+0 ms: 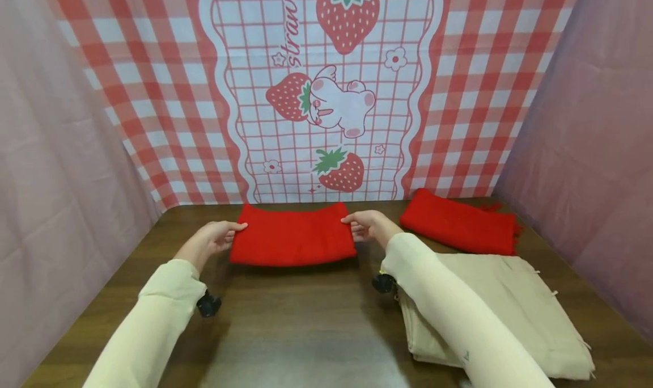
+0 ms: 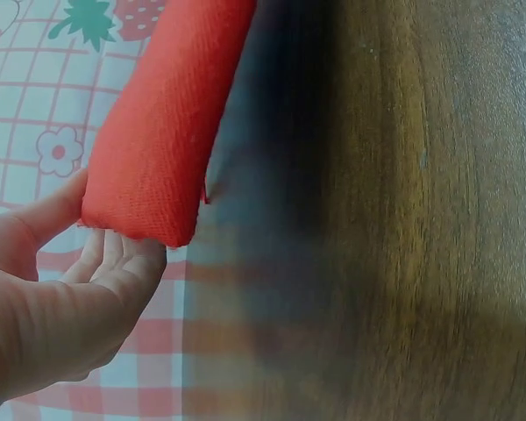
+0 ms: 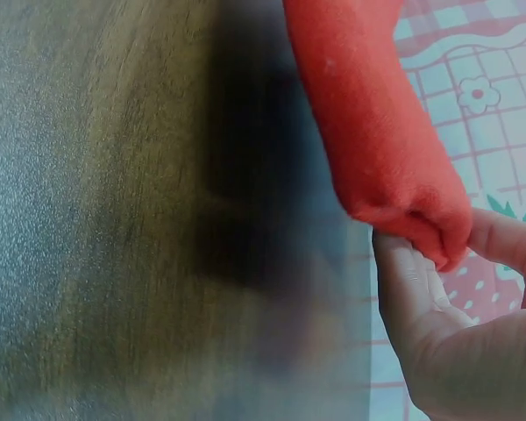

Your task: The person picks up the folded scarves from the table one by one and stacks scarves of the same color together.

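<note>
A folded red scarf (image 1: 293,237) is stretched between my two hands above the brown table, its middle sagging slightly. My left hand (image 1: 216,236) pinches its left end, thumb on top and fingers beneath. At the opposite end my right hand (image 1: 369,224) grips the scarf the same way. Seen from the left wrist, the scarf (image 2: 158,132) is a thick folded roll between thumb and fingers of the left hand (image 2: 70,307). In the right wrist view, the end of the scarf (image 3: 377,132) is bunched where the right hand (image 3: 465,324) holds it.
A second folded red scarf (image 1: 459,223) with fringe lies at the back right of the table (image 1: 301,331). In front of it is a folded beige cloth (image 1: 515,314), partly under my right forearm. A strawberry-print checked cloth (image 1: 326,53) hangs behind, with pink curtains (image 1: 66,150) at the sides.
</note>
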`<control>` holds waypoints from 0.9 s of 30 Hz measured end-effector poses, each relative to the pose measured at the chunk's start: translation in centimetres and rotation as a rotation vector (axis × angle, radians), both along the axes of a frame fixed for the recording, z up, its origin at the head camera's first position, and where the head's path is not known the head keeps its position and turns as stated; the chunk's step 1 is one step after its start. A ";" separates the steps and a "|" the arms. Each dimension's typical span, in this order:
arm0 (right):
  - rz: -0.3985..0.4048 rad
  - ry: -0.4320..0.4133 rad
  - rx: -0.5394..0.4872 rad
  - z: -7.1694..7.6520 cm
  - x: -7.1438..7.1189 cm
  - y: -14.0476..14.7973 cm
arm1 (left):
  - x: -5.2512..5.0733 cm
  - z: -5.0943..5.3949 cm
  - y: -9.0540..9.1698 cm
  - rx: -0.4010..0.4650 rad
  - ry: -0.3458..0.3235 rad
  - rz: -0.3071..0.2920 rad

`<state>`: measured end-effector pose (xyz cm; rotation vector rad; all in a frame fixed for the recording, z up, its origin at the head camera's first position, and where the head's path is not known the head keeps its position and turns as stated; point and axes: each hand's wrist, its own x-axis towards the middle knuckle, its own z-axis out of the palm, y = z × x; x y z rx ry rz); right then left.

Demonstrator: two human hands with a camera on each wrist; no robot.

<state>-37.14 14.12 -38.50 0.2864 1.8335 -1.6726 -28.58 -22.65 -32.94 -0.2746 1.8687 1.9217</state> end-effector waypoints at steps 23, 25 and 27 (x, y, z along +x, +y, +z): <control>0.028 0.014 -0.032 6.9 7.9 -1.2 | 0.1 1.3 -0.1 -0.042 -0.003 -0.043; 0.031 0.007 -0.043 7.0 8.0 -1.2 | 0.1 1.3 -0.1 -0.044 -0.001 -0.038; 0.033 0.003 -0.050 7.1 8.0 -1.2 | 0.2 1.2 -0.1 -0.048 0.001 -0.040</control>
